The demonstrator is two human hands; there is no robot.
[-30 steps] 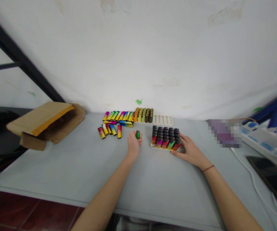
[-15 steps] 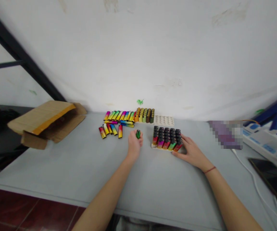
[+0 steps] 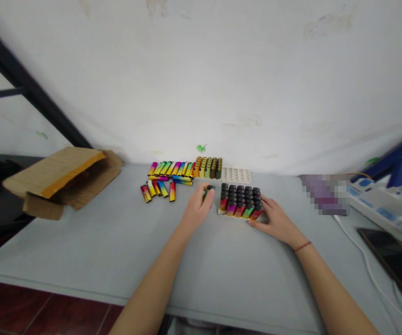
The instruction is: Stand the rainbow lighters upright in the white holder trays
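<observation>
My left hand (image 3: 197, 208) is closed around a lighter (image 3: 207, 191) with a black top and a greenish body, mostly hidden by the fingers. It is held just left of a white tray (image 3: 222, 214) packed with upright lighters (image 3: 240, 204), whose tops are black and bodies red, pink and green. My right hand (image 3: 276, 222) grips the tray's near right corner, thumb along the front and fingers at the right side. Shiny rainbow-coloured tubes (image 3: 172, 191), seemingly lighter wraps, lie in a loose group to the left, with more in a row (image 3: 171, 169) behind.
Brownish and green upright pieces (image 3: 208, 167) stand by the wall beside a white holed tray (image 3: 236, 175). An opened cardboard box (image 3: 57, 172) lies on the left. At right are a power strip (image 3: 378, 204), a phone (image 3: 392, 260) and a white cable (image 3: 358, 249).
My left hand has moved slightly right towards the filled tray, turning the lighter from end-on to a tilted position. My right hand stays at the tray. The view has shifted slightly.
</observation>
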